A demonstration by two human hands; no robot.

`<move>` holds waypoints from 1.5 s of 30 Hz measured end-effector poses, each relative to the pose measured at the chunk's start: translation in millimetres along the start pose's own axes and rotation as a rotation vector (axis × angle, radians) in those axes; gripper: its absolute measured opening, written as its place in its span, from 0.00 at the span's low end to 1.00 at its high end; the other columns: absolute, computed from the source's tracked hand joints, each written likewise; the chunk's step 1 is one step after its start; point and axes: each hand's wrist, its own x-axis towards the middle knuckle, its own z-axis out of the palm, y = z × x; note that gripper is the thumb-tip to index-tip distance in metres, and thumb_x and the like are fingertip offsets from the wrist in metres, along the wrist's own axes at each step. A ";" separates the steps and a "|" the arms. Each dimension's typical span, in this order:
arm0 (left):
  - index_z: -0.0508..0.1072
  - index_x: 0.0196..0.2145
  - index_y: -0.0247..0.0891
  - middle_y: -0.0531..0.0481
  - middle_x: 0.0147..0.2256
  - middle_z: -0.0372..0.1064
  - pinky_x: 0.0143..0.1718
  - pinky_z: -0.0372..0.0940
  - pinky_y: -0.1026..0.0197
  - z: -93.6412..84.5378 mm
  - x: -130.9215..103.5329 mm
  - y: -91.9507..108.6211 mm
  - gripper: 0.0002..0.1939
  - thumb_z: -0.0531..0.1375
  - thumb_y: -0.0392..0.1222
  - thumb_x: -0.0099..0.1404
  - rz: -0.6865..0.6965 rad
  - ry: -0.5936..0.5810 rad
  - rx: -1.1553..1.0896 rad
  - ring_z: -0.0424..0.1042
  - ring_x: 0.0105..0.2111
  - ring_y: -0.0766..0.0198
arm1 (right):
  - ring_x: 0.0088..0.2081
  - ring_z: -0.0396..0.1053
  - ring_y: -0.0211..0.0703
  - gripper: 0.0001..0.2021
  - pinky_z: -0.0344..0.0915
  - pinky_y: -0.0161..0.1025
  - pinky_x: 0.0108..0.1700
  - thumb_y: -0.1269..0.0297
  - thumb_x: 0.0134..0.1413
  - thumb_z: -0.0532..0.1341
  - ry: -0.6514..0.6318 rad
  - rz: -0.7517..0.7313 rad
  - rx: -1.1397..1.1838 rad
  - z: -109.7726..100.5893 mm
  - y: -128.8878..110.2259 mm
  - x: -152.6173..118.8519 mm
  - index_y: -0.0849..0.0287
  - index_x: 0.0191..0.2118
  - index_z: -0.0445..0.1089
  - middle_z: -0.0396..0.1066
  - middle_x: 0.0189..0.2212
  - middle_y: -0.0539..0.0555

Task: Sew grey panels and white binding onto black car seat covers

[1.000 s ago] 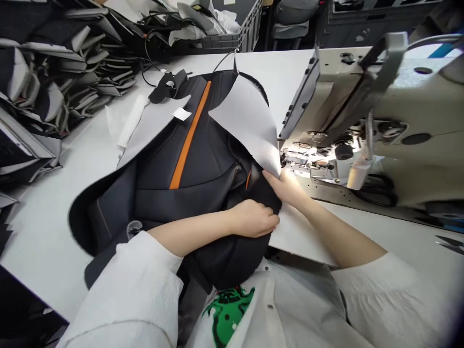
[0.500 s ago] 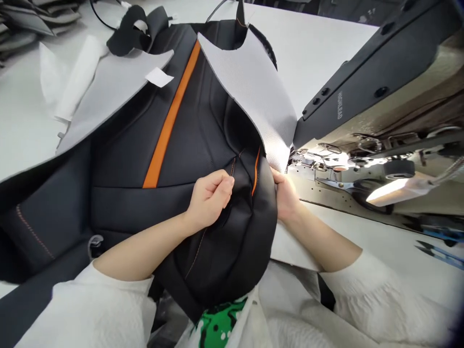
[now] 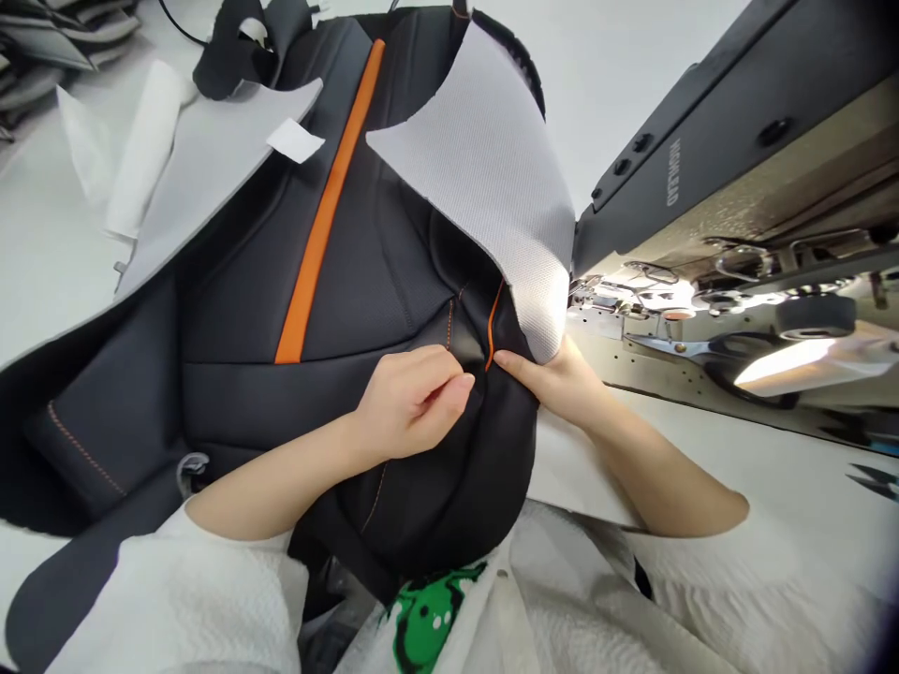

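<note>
A black car seat cover with an orange stripe, contrast stitching and pale grey backing lies across my lap and the table. My left hand is closed in a fist over its lower middle, thumb against the curled fingers; whatever may be inside is hidden. On the cover's right edge, my right hand has its thumb on the black material, close to a thin orange piping. Its other fingers are out of sight beneath the grey-backed flap.
Right of the cover stands a sewing machine with its lamp lit. Scissors lie on its bed. A white roll is on the table at left, with stacked grey pieces behind. A white label rests on the cover.
My right hand has shifted its hold, bringing the thumb over the cover's edge beside the orange piping. My left fist has moved slightly right and down. The grey-backed flap now folds further over the cover.
</note>
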 end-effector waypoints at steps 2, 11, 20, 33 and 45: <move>0.58 0.21 0.38 0.54 0.19 0.56 0.21 0.50 0.63 1.1 0.8 -1.8 0.17 0.51 0.43 0.67 -0.030 -0.097 0.225 0.56 0.20 0.69 | 0.48 0.69 0.53 0.21 0.66 0.50 0.52 0.53 0.46 0.68 -0.025 0.060 0.271 6.9 2.7 -1.2 0.57 0.45 0.71 0.72 0.44 0.53; 0.60 0.23 0.38 0.54 0.24 0.59 0.22 0.50 0.64 3.8 1.5 -1.5 0.23 0.55 0.62 0.59 -0.184 -0.289 0.458 0.58 0.21 0.68 | 0.41 0.73 0.50 0.20 0.68 0.49 0.50 0.60 0.39 0.72 -0.138 0.234 0.761 15.8 1.1 -2.0 0.58 0.41 0.72 0.75 0.37 0.53; 0.63 0.24 0.37 0.53 0.23 0.63 0.23 0.52 0.63 8.8 5.2 5.6 0.30 0.56 0.72 0.50 -0.353 -0.418 0.503 0.63 0.22 0.66 | 0.38 0.73 0.46 0.15 0.69 0.45 0.47 0.62 0.42 0.71 -0.182 0.161 0.805 15.0 4.9 -2.3 0.58 0.38 0.74 0.75 0.34 0.52; 0.55 0.18 0.38 0.57 0.17 0.54 0.22 0.48 0.64 16.2 1.2 13.4 0.16 0.56 0.45 0.56 -0.559 -0.452 0.204 0.54 0.18 0.71 | 0.41 0.72 0.51 0.21 0.67 0.49 0.49 0.58 0.38 0.72 -0.004 0.192 0.756 10.2 3.5 3.0 0.58 0.40 0.72 0.75 0.36 0.54; 0.54 0.18 0.38 0.59 0.16 0.52 0.19 0.44 0.65 -3.9 -24.0 23.5 0.26 0.60 0.59 0.54 -0.679 -0.590 0.156 0.50 0.18 0.72 | 0.36 0.73 0.49 0.17 0.69 0.42 0.37 0.61 0.40 0.69 -0.043 0.311 0.690 5.2 4.9 8.2 0.56 0.39 0.70 0.74 0.32 0.51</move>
